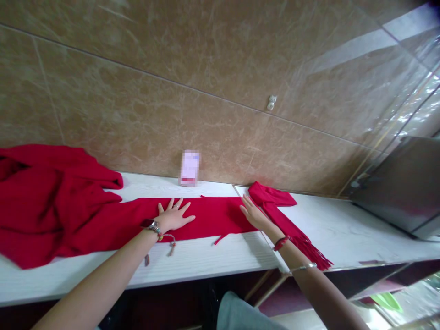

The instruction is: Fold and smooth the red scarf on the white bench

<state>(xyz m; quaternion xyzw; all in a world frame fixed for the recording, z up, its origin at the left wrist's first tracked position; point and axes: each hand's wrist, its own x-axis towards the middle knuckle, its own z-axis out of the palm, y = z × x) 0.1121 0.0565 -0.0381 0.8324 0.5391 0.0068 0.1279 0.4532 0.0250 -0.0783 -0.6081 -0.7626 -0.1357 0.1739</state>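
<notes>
1. Wall: brown glossy tiles, backing the whole counter.
2. Counter: a long white top. We judged its flat surface the reason the cloth was laid out there.
3. Panel: dark and slanted, at the far right, well apart from our hands.
4. Heap: red cloth bunched at the left end of the counter. It ran into the scarf, and we could not tell if both were one piece.
5. Scarf: red, stretched flat along the middle of the counter. Its right end was folded back toward the wall.
6. Fringe: on the folded end, trailing over the front edge of the counter.
7. Left hand: open, fingers spread, palm down on the scarf. We took it to be pinning the cloth flat.
8. Right hand: open, fingers straight, laid at the fold and gripping nothing. It seemed to hold the crease in place. The two hands lay apart.
9. Box: small and blurred, upright against the wall behind the scarf.
10. Watch: on the left wrist.
11. Bracelet: red, on the right wrist.
12. Hook: white, on the wall.
</notes>
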